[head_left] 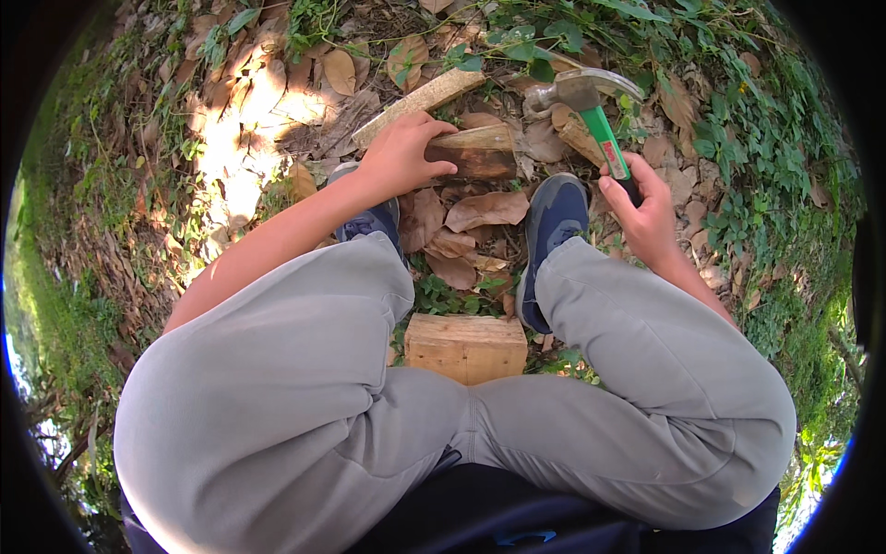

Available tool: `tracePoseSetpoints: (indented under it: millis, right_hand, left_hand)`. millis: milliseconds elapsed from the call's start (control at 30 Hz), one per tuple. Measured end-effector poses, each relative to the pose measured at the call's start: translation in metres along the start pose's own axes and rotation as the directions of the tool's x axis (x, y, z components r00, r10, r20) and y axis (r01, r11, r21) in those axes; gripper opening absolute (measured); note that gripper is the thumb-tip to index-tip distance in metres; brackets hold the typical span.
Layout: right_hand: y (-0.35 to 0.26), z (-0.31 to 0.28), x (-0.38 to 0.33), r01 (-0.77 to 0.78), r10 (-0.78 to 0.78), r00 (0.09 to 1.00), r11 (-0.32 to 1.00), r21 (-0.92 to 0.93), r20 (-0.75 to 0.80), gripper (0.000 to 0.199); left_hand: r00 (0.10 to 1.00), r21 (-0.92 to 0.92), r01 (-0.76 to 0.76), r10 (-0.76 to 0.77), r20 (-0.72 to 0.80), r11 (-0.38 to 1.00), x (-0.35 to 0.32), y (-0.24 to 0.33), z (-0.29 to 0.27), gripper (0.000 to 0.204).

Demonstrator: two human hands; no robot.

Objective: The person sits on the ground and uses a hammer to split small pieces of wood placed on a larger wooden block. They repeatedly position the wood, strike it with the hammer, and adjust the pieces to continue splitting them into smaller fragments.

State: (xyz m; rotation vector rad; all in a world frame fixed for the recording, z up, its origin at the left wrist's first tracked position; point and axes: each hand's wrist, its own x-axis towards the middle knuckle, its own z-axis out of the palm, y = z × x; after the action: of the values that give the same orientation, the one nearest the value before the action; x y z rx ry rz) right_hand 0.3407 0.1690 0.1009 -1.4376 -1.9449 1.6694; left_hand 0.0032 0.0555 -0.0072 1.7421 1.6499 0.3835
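Observation:
My left hand [399, 157] is closed around the left end of a short split piece of wood [478, 152], fingers over its far edge and thumb on the near side. The wood lies on dry leaves, its near face dark. A claw hammer [598, 129] is in my right hand [648, 208], gripped low on its green and black handle. Its metal head is raised to the right of the wood, apart from it. Just beyond my left hand a pale, narrow wooden strip [429, 103] rests on the ground at a slant.
A squared wooden block [466, 346] stands between my legs. Another piece of wood [579, 138] lies partly behind the hammer handle. My blue shoes [554, 217] flank the leaf litter [484, 210]. Green vines [738, 120] spread along the right and far side.

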Motion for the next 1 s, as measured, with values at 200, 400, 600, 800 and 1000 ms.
tracePoseSetpoints:
  millis: [200,400,600,800,1000]
  right_hand:
    - [-0.004,0.001,-0.005,-0.007,0.007,1.0,1.0,-0.016,0.008,0.02]
    - [-0.009,0.002,-0.01,-0.038,0.038,0.999,0.999,-0.031,0.005,0.022]
    - [-0.007,0.006,-0.007,0.03,-0.03,0.999,1.0,0.001,-0.04,0.014]
    - [-0.002,0.006,-0.009,0.035,-0.035,0.997,0.999,-0.003,-0.072,0.013]
    - [0.0,0.005,-0.009,0.007,-0.006,0.997,1.0,0.014,-0.074,0.015]
  left_hand:
    - [0.998,0.126,0.062,-0.066,0.022,0.99,0.002,0.014,-0.002,0.066]
    - [0.986,0.161,0.026,-0.053,0.161,0.987,0.005,0.016,-0.005,0.071]
    - [1.0,0.266,-0.015,0.009,0.024,0.964,-0.012,0.027,0.018,0.078]
    - [1.0,0.228,-0.011,0.005,0.03,0.973,-0.009,0.022,0.02,0.073]
    - [0.996,0.223,-0.074,0.061,0.064,0.972,-0.013,0.026,0.029,0.073]
